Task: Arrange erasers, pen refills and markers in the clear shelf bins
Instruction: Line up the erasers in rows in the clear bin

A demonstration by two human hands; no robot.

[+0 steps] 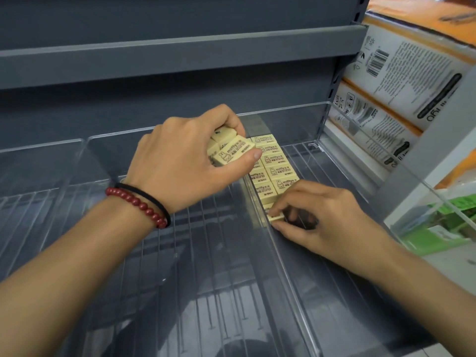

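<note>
I'm looking into a shop, a stationery aisle by the look of it. Grey metal shelving [180, 60] runs across my view, hung on a slotted upright [335, 81] of the kind retail racks use. The shelf below carries clear plastic bins [291, 117] split by dividers, one holding identical printed erasers [273, 163] laid in neat rows. To the right, stacked packs [412, 81] show a barcode [377, 61], and green packaged goods [438, 235] sit lower down.

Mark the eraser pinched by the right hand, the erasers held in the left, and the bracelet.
pinched eraser [276, 217], head view, its visible front edge.
held erasers [231, 152], head view, printed face of the front one.
bracelet [137, 205], head view, a middle bead.
</note>
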